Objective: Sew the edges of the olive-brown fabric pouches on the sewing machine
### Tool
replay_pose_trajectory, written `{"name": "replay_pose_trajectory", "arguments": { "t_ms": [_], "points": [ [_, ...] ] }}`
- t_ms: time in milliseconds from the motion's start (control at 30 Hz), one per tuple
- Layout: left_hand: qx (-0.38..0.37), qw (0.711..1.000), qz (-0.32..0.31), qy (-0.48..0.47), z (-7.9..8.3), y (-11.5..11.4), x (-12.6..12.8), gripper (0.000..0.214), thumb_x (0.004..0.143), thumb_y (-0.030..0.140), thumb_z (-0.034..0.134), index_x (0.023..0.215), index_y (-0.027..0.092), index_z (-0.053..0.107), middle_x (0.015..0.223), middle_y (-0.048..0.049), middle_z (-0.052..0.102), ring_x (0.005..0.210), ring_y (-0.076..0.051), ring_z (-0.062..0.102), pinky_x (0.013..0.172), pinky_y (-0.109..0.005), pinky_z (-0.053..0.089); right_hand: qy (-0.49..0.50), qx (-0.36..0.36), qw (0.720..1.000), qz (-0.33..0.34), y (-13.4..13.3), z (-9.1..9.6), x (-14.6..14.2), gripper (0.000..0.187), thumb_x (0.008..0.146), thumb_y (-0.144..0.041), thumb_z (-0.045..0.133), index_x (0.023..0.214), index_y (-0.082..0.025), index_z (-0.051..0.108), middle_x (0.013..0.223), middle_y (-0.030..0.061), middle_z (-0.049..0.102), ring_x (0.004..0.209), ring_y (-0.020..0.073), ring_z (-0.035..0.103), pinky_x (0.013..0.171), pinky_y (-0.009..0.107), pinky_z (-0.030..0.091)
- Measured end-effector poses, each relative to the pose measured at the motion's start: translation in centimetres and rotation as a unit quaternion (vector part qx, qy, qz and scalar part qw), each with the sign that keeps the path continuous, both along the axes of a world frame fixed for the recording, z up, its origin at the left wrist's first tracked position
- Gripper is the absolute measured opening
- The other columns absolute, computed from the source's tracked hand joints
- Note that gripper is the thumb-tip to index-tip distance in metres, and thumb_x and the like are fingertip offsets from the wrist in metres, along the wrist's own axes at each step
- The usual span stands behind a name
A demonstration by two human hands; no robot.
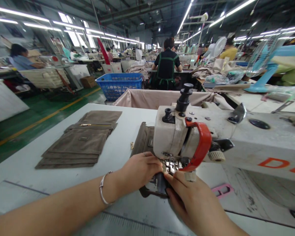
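A brown fabric piece with a small label lies under the head of a white sewing machine. My left hand, with a silver bracelet at the wrist, has its fingers bent together on the fabric, just left of the metal presser foot. On the near right side of the foot, my right hand pinches the fabric's edge between thumb and fingers. The needle area is partly hidden by the fingertips and a red guard. The fabric's near end folds over beneath my hands.
A stack of brown fabric pieces, a gold zipper on top, lies left on the white table. A small gold zipper pull and a pink plastic piece flank the work. Beyond are a cloth-lined bin and blue basket.
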State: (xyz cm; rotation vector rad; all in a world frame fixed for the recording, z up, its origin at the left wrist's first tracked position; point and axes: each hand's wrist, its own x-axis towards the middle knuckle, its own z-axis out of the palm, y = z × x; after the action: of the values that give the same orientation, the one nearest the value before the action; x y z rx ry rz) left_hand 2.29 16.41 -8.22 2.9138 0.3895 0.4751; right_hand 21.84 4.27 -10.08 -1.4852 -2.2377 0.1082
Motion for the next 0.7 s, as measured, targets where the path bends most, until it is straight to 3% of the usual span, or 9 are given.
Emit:
{"name": "replay_pose_trajectory", "arguments": {
  "t_ms": [300,700],
  "points": [
    [0.035,0.999,0.037,-0.004,0.3,1.4,1.0,0.019,0.097,0.013,0.053,0.098,0.018,0.071,0.105,-0.0027,0.074,0.105,-0.021,0.067,0.097,-0.032,0.050,0.032,0.020,0.999,-0.019,0.1,-0.6,-0.1,0.033,0.091,-0.015,0.049,0.121,-0.015,0.064,0.102,0.0134,0.065,0.092,0.0314,0.062,0.077,0.052,0.056],
    [0.045,0.997,0.056,0.002,0.8,0.9,0.9,0.018,0.097,0.017,0.055,0.095,0.020,0.072,0.103,-0.0009,0.075,0.105,-0.019,0.067,0.097,-0.030,0.051,0.050,0.020,0.998,-0.023,0.3,-0.1,-0.3,0.030,0.092,-0.015,0.050,0.116,-0.015,0.068,0.099,0.0123,0.067,0.095,0.0296,0.062,0.082,0.049,0.055]
  ]
}}
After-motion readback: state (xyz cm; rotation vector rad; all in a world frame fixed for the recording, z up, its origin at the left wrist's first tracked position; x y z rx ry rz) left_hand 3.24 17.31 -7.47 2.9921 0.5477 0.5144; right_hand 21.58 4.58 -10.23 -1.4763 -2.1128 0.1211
